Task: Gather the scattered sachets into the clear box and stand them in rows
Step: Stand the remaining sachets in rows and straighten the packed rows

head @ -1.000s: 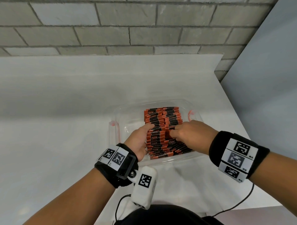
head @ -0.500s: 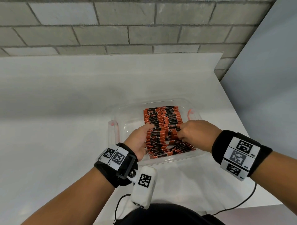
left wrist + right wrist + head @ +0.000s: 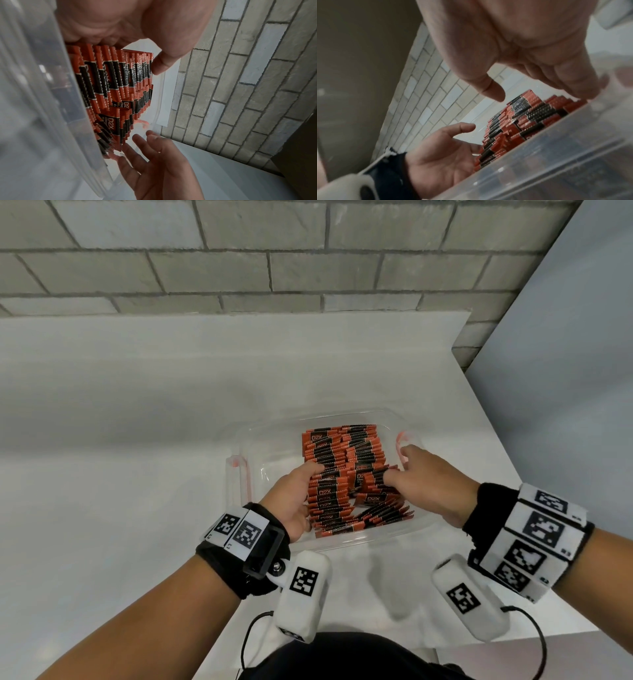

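Inside the clear box [image 3: 404, 534], both hands, left hand [image 3: 297, 495] and right hand [image 3: 432, 479], press loosely spread fingers against the standing sachets [image 3: 337, 474].

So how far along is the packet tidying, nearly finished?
Nearly. All visible sachets sit inside the clear box; none lie on the table. The left hand braces the left row, the right hand works the right one. Left: the near-right sachets lean flat and need standing.
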A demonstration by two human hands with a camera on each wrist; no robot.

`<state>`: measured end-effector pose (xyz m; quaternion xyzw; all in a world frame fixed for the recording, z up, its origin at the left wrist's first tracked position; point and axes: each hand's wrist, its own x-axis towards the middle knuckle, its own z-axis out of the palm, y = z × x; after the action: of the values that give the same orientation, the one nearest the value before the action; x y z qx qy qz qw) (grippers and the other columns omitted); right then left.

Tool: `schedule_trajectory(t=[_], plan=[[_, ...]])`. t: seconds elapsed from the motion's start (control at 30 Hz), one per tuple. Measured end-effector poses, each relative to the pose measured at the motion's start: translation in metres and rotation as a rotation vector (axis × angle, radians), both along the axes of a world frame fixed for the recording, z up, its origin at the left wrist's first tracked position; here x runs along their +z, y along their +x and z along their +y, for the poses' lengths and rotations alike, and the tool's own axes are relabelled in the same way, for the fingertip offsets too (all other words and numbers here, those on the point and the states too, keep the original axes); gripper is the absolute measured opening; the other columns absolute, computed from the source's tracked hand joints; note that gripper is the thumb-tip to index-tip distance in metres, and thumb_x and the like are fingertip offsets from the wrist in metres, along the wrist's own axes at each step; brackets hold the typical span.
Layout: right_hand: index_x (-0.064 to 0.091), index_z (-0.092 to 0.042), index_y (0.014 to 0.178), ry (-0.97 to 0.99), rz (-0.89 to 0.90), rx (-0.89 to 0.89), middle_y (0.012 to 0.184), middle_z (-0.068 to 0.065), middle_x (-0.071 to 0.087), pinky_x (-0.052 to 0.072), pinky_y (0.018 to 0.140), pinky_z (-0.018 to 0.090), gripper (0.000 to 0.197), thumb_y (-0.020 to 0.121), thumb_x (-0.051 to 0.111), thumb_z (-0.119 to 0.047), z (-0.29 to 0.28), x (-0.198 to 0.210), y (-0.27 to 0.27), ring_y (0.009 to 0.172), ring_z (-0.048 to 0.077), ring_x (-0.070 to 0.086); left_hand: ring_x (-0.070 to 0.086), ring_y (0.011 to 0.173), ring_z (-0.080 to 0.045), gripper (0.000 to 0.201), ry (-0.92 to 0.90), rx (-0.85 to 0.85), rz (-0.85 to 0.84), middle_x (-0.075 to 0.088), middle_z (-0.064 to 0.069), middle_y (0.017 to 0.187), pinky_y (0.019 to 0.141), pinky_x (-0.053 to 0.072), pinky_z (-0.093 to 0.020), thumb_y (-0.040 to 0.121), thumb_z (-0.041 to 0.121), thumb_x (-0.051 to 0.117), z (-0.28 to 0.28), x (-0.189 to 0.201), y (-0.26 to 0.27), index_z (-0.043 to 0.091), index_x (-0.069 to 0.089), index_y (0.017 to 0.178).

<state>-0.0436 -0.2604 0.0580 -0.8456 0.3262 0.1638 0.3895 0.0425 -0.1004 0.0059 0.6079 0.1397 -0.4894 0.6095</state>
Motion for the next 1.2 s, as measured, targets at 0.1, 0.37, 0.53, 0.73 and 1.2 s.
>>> schedule_trajectory(t=[0.1,0.37,0.53,0.73,1.2], plan=[[0.035,0.002,0.138,0.128,0.005,-0.157,0.112,0.021,0.060,0.040,0.064,0.025,0.055,0.090,0.052,-0.018,0.002,-0.006,0.007,0.082,0.017,0.053,0.060,0.072,-0.020,0.021,-0.002,0.010,0.010,0.065,0.001,0.059,0.066,0.047,-0.033,0.096,0.033,0.050,0.000,0.002,-0.001,0.016,0.059,0.088],[0.040,-0.004,0.136,0.223,-0.019,-0.253,0.120,0.006,0.051,0.040,0.078,0.027,0.054,0.088,0.057,-0.020,-0.005,-0.013,0.012,0.100,0.018,0.046,0.061,0.075,-0.021,0.021,-0.011,0.008,0.012,0.067,0.000,0.059,0.068,0.048,-0.034,0.096,0.033,0.049,-0.001,0.006,-0.003,0.016,0.060,0.089],[0.059,-0.001,0.112,0.369,0.018,-0.307,0.106,0.015,0.068,0.049,0.085,0.034,0.030,0.089,0.054,-0.020,-0.002,-0.018,0.012,0.098,0.026,0.064,0.061,0.077,-0.021,0.021,-0.022,0.012,0.016,0.065,-0.004,0.074,0.073,0.050,-0.035,0.096,0.033,0.049,-0.002,0.009,-0.004,0.016,0.060,0.090],[0.061,-0.008,0.111,0.463,-0.032,-0.360,0.103,0.007,0.072,0.050,0.093,0.035,0.023,0.091,0.054,-0.016,-0.005,-0.020,0.013,0.097,0.021,0.067,0.062,0.078,-0.022,0.021,-0.021,0.014,0.017,0.065,-0.004,0.076,0.068,0.049,-0.034,0.096,0.033,0.050,-0.002,0.009,-0.004,0.016,0.059,0.093],[0.046,-0.012,0.129,0.021,-0.060,0.039,0.113,0.007,0.060,0.048,0.082,0.024,0.037,0.094,0.054,-0.021,-0.011,-0.006,0.001,0.104,0.015,0.058,0.061,0.079,-0.022,0.020,-0.019,0.010,0.003,0.065,-0.002,0.073,0.071,0.049,-0.035,0.096,0.034,0.050,-0.001,0.006,-0.004,0.016,0.060,0.095]])
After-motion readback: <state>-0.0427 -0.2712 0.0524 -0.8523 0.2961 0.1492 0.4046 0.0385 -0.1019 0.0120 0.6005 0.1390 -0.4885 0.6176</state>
